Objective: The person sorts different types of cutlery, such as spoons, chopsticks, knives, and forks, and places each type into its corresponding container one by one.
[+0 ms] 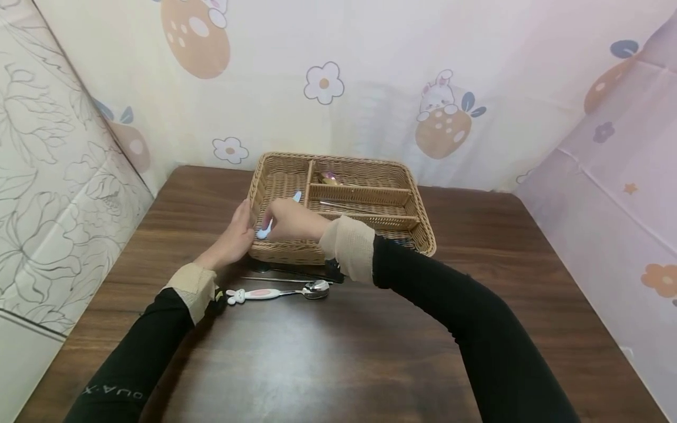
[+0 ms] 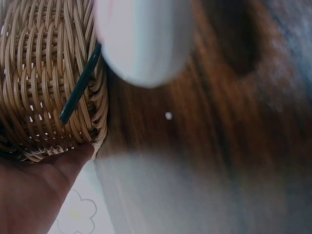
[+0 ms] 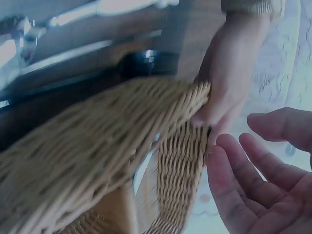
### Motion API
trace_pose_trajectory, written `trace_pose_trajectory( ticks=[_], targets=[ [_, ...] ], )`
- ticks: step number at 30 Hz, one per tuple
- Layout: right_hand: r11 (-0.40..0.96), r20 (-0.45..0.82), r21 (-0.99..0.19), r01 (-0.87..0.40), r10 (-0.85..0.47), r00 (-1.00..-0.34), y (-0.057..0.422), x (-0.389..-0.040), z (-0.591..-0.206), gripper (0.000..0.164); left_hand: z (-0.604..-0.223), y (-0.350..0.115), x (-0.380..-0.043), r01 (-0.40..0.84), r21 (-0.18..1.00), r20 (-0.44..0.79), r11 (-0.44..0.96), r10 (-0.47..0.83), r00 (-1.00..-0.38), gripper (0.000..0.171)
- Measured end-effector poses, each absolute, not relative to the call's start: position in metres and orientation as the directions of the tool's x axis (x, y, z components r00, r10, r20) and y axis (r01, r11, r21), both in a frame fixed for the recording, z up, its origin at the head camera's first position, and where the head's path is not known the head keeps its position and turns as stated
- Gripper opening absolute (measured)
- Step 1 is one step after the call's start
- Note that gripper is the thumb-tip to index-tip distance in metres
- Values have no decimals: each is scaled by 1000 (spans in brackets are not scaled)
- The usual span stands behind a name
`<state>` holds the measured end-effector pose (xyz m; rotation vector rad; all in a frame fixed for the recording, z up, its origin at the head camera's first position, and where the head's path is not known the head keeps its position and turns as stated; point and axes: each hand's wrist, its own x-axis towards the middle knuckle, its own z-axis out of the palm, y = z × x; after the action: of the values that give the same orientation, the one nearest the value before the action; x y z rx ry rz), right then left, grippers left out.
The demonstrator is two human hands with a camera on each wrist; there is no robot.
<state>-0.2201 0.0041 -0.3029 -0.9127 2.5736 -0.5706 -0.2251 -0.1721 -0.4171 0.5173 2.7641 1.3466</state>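
Observation:
A wicker basket with several compartments stands on the table. My left hand rests against its left outer side, the thumb touching the front wall by the corner in the left wrist view. Over the left compartment is my right hand; in the right wrist view its fingers are apart and hold nothing. A light blue utensil lies in that compartment, partly hidden under the right hand. In front of the basket lie a spoon with a white rabbit handle, a thin metal stick and a dark utensil.
Inside the basket, a gold and purple utensil lies in the back compartment and thin metal sticks in the middle one. Dark items show in the front compartment. A patterned curtain hangs behind the wooden table.

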Motion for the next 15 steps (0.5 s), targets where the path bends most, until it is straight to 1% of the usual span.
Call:
trace_pose_trajectory(
  ticks=[4,8,11,14,15],
  targets=[
    [688,-189,-442,-576,-699,-690,3,-205,-304,20,-418,-173,-225,295,767,131,569,311,-941,75],
    [673,-178,-389,-630,-726,-665,4,-192,-309,12,-419,-174,-225,296,771,129,564,316,-940,76],
    [679,-183,-338,-652,-727,-662,6,-185,-315,3,-419,-174,-226,291,772,124,565,316,-941,76],
    [690,-196,-301,-659,-721,-665,9,-180,-322,11,-418,-173,-225,288,769,119,571,315,-941,76],
    [692,-196,-283,-664,-719,-666,11,-178,-325,11,-418,-173,-226,287,769,117,571,317,-941,76]
  ],
)
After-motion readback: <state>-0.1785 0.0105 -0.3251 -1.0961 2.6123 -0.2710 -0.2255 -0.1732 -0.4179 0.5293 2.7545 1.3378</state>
